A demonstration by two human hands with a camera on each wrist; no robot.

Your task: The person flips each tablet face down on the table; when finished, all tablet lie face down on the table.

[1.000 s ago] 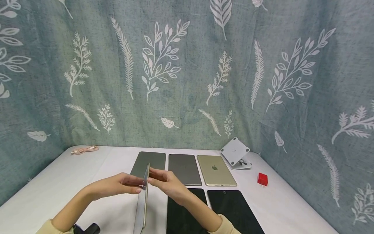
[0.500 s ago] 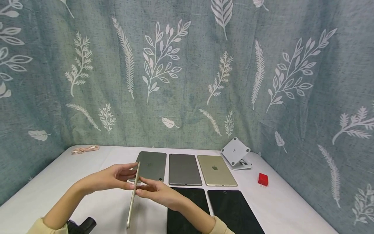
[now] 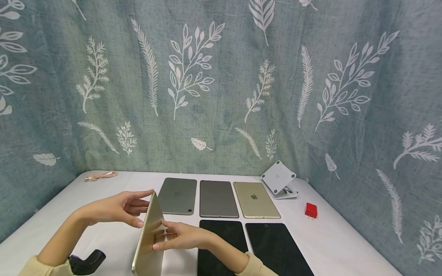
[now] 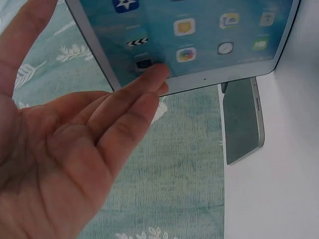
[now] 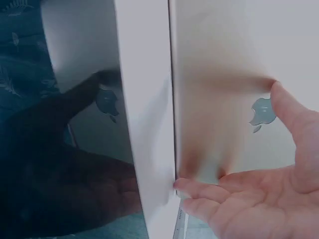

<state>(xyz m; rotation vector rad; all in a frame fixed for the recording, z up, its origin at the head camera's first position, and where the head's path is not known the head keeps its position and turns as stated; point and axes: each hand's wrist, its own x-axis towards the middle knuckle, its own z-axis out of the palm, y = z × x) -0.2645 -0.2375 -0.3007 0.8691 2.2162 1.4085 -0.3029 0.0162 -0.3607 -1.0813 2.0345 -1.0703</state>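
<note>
A gold-backed tablet [image 3: 149, 245] stands on its side in front of me, tilted, its gold back turned to the right. In the left wrist view its lit screen [image 4: 204, 30] shows app icons. My left hand [image 3: 110, 209] holds it by the upper far corner, fingertips against the screen side and thumb near the top edge. My right hand [image 3: 188, 234] touches the gold back with thumb and fairly straight fingers. In the right wrist view the right hand [image 5: 259, 199] has one fingertip at the tablet's edge, beside the apple logo [image 5: 263, 112].
Behind lie a green-grey tablet [image 3: 177, 195], a dark grey tablet [image 3: 218, 199] and a gold tablet [image 3: 256, 200]. Two black-screened tablets [image 3: 226, 245] [image 3: 276, 249] lie nearer. A folding stand [image 3: 278, 178], red charger [image 3: 310, 210], coiled cable [image 3: 101, 176] and black object [image 3: 88, 262] are around them.
Both hands have moved left with the tablet. It has turned from nearly edge-on so that its gold back shows, and the green-grey tablet is less covered.
</note>
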